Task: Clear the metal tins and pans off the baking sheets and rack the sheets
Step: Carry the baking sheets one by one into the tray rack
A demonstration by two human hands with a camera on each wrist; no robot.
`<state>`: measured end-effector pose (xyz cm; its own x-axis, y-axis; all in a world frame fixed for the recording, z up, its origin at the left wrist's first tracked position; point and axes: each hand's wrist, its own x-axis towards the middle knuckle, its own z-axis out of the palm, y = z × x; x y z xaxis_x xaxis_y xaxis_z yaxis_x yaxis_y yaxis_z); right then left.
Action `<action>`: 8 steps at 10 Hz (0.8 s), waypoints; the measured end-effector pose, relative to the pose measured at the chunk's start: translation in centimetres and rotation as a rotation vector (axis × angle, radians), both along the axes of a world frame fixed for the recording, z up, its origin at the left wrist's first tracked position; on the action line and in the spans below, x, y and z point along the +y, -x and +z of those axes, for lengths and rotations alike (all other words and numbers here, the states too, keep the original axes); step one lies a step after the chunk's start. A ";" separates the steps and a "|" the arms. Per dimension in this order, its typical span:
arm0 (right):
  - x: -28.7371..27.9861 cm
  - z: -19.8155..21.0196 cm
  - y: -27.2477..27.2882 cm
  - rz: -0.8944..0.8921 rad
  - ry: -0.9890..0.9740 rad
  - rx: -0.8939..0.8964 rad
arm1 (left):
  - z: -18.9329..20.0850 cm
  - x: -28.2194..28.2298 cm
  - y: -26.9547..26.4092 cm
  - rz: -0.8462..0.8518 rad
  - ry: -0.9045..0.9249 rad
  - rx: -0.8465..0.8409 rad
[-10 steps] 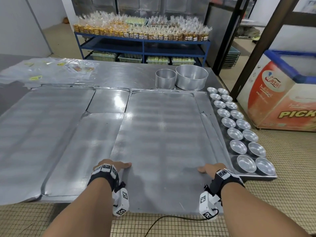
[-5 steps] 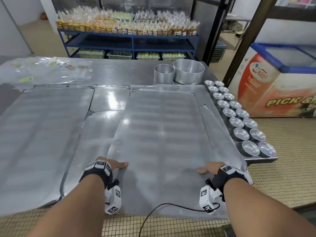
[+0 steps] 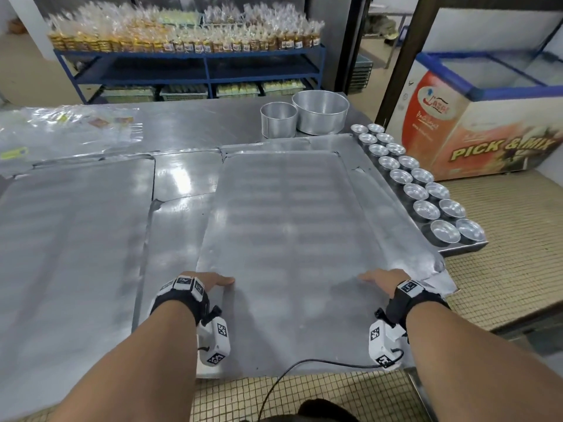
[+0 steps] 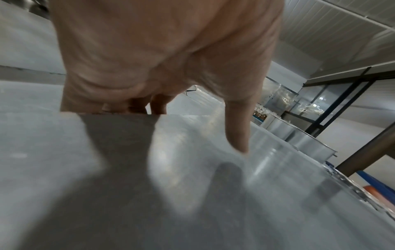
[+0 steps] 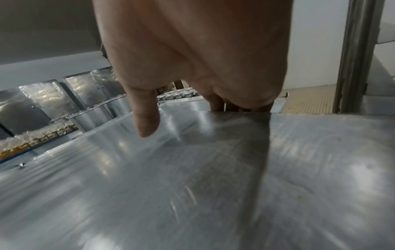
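A large bare baking sheet lies lengthwise in front of me, its near end overhanging the table. My left hand grips its left edge and my right hand grips its right edge. On each side the thumb lies on top while the fingers curl under the rim. More sheets lie to the left and beneath. Several small metal tins stand in two rows along the table's right edge. Two round pans stand at the back.
Clear plastic bags lie at the table's back left. Behind the table is a blue shelf of packed goods. A chest freezer and a dark post stand to the right, over tiled floor.
The held sheet has slid toward me and now overhangs the table's near edge further. Both hands keep their hold on its side edges.
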<state>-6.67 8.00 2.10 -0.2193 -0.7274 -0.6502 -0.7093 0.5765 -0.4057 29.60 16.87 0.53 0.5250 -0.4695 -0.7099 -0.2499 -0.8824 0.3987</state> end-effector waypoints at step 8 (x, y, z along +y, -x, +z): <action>0.1 1.3 -4.6 -0.471 0.079 -0.156 | -1.6 -1.6 -2.4 0.205 0.170 0.013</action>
